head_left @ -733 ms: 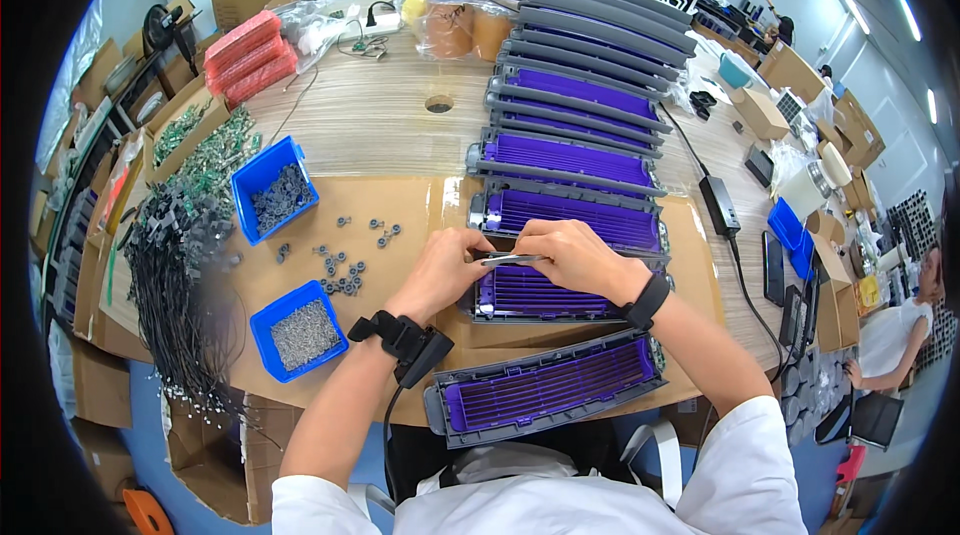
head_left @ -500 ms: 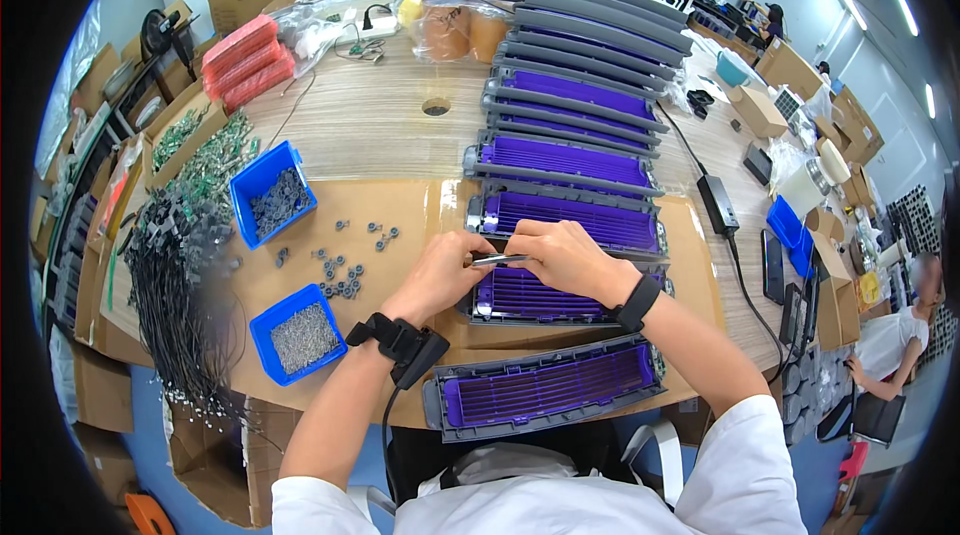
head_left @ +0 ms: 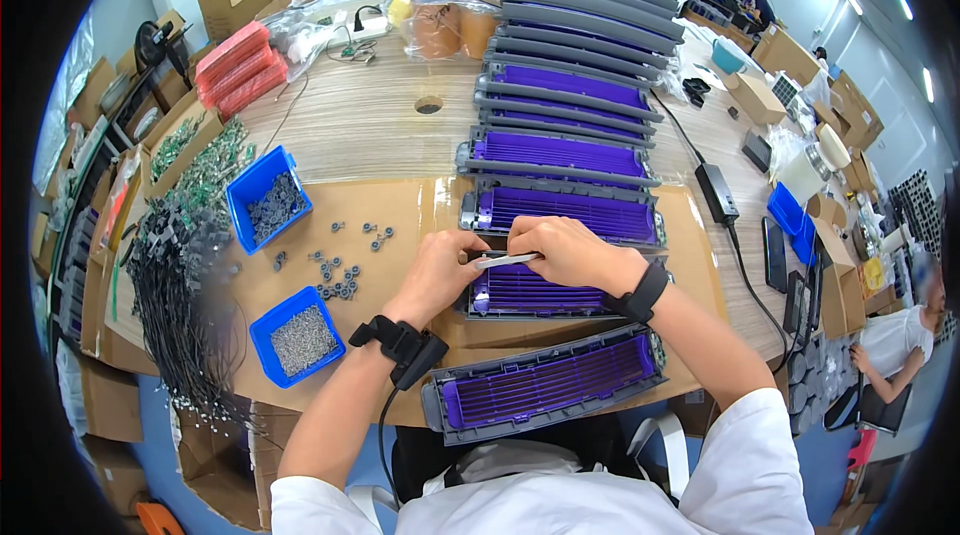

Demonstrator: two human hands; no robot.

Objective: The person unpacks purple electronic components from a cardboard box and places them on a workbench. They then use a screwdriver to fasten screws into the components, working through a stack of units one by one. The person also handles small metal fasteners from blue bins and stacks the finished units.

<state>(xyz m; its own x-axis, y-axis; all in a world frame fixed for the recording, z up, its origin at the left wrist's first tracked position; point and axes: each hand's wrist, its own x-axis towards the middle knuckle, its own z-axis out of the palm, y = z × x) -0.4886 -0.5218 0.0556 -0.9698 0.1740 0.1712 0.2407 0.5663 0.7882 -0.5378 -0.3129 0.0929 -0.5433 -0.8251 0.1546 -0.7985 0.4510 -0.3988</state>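
Pinched between my two hands is a thin pale strip; its exact kind I cannot make out. My left hand grips its left end, fingers closed. The other end is in the closed fingers of my right hand. Both hands are over a purple-and-grey slatted grille panel, which they partly cover. Closer to me lies another such grille panel, at a slight slant. Beyond my hands a further purple grille panel begins a long row of them.
Left of my hands, small grey round parts lie scattered on a cardboard sheet. One blue bin holds small metal pieces, another blue bin dark grey parts. Black cables bunch at far left. A power adapter lies right.
The strip has turned in my fingers and now shows a broader, paler face. My hands keep their grip and have barely shifted. The whole view has moved slightly.
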